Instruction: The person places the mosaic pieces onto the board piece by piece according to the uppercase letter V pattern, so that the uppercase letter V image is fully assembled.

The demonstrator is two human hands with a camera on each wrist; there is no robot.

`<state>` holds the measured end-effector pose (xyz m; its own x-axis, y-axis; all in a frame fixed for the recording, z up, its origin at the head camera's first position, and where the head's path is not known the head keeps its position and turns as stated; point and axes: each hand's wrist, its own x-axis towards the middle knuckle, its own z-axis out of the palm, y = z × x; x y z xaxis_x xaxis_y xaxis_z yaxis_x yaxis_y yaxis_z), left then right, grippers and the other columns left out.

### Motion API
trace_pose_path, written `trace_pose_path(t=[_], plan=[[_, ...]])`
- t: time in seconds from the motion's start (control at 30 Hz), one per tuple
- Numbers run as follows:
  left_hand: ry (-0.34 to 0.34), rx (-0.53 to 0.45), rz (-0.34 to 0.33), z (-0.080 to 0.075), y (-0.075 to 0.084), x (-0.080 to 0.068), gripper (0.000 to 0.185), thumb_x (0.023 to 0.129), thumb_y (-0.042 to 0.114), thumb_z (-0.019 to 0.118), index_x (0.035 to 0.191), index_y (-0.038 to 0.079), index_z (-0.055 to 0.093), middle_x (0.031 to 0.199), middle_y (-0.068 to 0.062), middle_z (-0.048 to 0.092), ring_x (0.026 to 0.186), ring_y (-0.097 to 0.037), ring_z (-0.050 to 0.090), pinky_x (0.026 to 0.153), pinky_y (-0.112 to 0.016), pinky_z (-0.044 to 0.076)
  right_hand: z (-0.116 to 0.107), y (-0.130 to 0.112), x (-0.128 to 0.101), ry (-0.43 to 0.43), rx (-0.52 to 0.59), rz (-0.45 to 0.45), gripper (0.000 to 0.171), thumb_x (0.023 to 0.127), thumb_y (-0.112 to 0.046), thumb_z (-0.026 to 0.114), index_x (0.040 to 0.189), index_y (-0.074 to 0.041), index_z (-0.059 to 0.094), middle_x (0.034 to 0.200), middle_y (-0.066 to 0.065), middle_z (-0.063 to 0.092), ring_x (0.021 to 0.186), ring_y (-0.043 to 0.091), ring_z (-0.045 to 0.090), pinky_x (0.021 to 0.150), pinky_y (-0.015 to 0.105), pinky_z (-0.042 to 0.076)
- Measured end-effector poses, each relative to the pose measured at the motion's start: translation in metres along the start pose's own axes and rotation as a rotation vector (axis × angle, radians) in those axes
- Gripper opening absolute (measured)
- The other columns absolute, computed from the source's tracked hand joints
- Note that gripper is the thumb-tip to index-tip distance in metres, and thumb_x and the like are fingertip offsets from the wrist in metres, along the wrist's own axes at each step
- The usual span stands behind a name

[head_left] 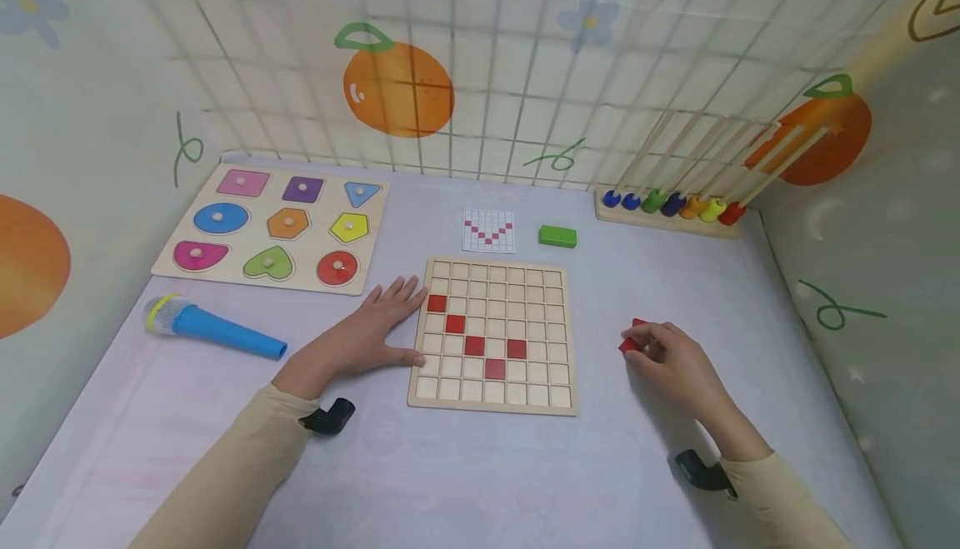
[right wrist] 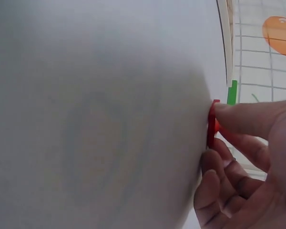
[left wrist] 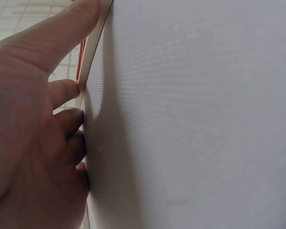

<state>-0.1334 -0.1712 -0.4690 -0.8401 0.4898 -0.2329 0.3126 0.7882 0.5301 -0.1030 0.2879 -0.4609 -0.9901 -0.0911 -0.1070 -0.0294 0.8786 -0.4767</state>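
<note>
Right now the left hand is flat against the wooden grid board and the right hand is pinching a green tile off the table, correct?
Not quite. The left hand does rest flat against the grid board, but the tile the right hand pinches is red, as the head view shows.

wooden grid board point(head_left: 495, 341): flat on the table, square cells, 5 red tiles seated in a partial v pattern; left hand point(head_left: 375, 328) rests flat against its left edge. red tile point(head_left: 632, 336): small, flat, on the table right of the board, pinched by the right hand point(head_left: 675, 361).
</note>
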Motion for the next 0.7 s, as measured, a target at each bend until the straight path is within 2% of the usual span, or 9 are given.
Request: trace_pose_path(t=[0.23, 0.47, 0.7], plan=[[0.001, -0.002, 0.002, -0.0004, 0.0006, -0.0002, 0.106, 0.083, 0.052, 0.081, 0.163, 0.015, 0.023, 0.171, -0.009, 0.01, 0.157, -0.03, 0.0, 0.127, -0.051, 0.001, 0.0011, -0.0004, -0.0005, 0.015, 0.011, -0.002, 0.029, 0.089, -0.012, 0.078, 0.116, -0.006, 0.07, 0.099, 0.01, 0.063, 0.084, 0.024, 0.057, 0.066, 0.029, 0.052], [0.001, 0.002, 0.0, 0.0002, 0.0005, 0.0001, 0.107, 0.082, 0.053, 0.081, 0.163, 0.015, 0.022, 0.171, -0.008, 0.01, 0.157, -0.03, 0.0, 0.127, -0.051, 0.001, 0.0023, 0.0004, -0.0006, -0.005, 0.023, 0.008, 0.029, 0.09, -0.01, 0.076, 0.117, -0.012, 0.063, 0.1, 0.01, 0.068, 0.083, 0.024, 0.058, 0.067, 0.028, 0.054], [0.003, 0.0, 0.0, 0.0006, -0.0001, 0.0005, 0.107, 0.082, 0.052, 0.081, 0.163, 0.016, 0.022, 0.171, -0.008, 0.01, 0.157, -0.03, 0.0, 0.127, -0.051, 0.001, 0.0007, 0.0002, -0.0024, -0.007, 0.023, 0.002, 0.028, 0.091, -0.011, 0.076, 0.115, -0.014, 0.063, 0.095, 0.008, 0.067, 0.083, 0.023, 0.06, 0.069, 0.029, 0.055]])
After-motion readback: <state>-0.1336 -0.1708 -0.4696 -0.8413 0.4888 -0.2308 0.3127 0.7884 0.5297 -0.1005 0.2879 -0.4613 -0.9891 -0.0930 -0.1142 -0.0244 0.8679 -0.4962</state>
